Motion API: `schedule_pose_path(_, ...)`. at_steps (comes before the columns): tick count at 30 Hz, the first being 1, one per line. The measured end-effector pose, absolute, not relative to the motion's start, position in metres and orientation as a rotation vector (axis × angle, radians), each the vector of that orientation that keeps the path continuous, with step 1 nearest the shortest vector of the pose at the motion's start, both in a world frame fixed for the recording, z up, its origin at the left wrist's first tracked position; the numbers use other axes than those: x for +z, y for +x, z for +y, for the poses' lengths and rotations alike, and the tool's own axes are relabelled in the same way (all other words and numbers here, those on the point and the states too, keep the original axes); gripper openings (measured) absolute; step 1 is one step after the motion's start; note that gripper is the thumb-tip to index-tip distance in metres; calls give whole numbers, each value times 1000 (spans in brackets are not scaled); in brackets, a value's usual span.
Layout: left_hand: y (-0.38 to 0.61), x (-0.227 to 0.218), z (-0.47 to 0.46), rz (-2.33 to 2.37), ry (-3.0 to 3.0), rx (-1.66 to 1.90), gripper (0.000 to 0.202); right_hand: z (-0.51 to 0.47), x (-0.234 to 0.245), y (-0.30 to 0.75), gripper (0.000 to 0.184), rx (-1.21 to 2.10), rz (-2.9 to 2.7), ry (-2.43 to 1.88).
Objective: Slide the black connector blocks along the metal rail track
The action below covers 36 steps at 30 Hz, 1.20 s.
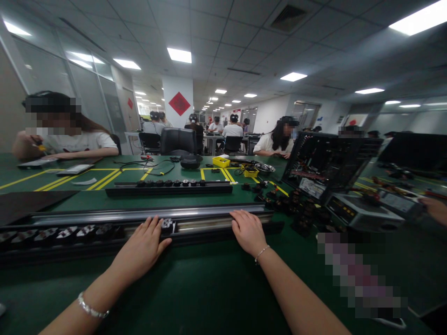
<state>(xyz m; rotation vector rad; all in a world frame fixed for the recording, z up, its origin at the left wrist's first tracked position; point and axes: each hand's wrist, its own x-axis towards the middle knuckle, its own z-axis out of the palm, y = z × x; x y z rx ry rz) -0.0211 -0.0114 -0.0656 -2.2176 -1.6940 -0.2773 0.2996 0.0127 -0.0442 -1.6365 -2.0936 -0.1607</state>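
A long black rail (209, 222) lies across the green table in front of me, with a silver strip along its top. My left hand (142, 246) rests on it with fingers stretched out, thumb and forefinger touching a small black clip part (166, 225). Several such parts (52, 234) sit in a row in the rail to the left. My right hand (248, 231) lies palm down on the rail's right portion, fingers bent over its far edge. A bracelet is on each wrist.
A second black rail with parts (169, 187) lies further back. A pile of loose black parts (296, 204) sits to the right, beside an open computer case (326, 163). Yellow bins (221, 161) stand at the back. Other people sit around; another person's hand (436, 208) shows at the right edge.
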Motion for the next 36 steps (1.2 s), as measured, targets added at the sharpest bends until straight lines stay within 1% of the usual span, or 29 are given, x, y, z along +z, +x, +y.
schedule_pose_path(19,-18,-66,-14,-1692,-2221,-260,69,15,-47,301,39,-188,-2090,-1641)
schedule_pose_path(28,-14,-66,-16,-1684,-2190,-325,62,15,-48,301,38,-192,-2090,-1634)
schedule_pose_path(36,-10,-64,-16,-1689,-2181,-322,63,15,-47,300,38,-210,-2100,-1643)
